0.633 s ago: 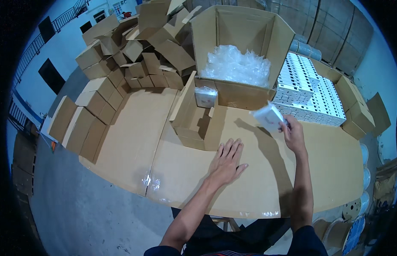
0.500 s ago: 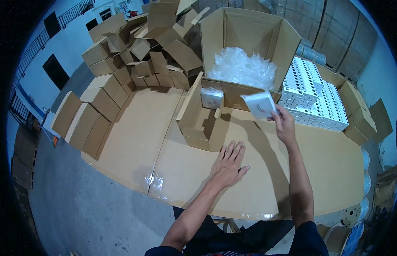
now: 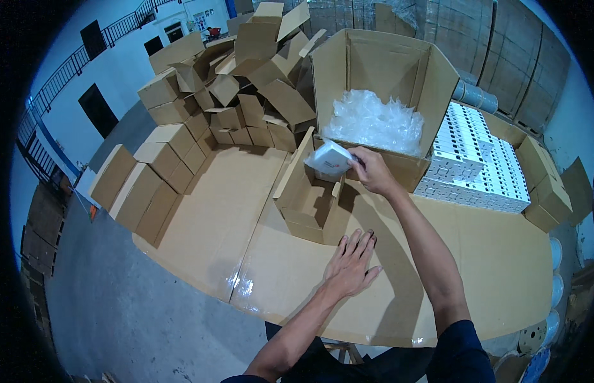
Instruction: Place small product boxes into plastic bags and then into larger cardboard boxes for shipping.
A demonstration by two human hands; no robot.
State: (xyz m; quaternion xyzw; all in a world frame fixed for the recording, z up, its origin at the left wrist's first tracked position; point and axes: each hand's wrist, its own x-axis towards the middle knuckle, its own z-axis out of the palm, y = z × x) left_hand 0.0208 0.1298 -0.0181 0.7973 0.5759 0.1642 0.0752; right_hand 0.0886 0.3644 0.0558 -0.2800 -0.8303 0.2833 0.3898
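My right hand (image 3: 372, 170) grips a flat white item in a clear plastic bag (image 3: 332, 157) by its right edge. It holds this bagged item tilted over the far end of a small open cardboard box (image 3: 303, 231). Whether the bagged item touches the box or what lies under it, I cannot tell. My left hand (image 3: 352, 265) lies flat on the cardboard-covered table (image 3: 431, 300), fingers stretched, just in front of the small box and holding nothing.
Behind the small box stands a large open carton (image 3: 383, 57) of clear plastic bags (image 3: 372, 121). White slotted pieces (image 3: 466, 143) are stacked at the right. Closed small boxes (image 3: 150, 198) line the left edge, with open cardboard boxes (image 3: 255, 48) heaped at the back left.
My right hand has carried the bagged item left, from beside the large carton to above the small box. My left hand stays flat on the table. The whole view has shifted slightly.
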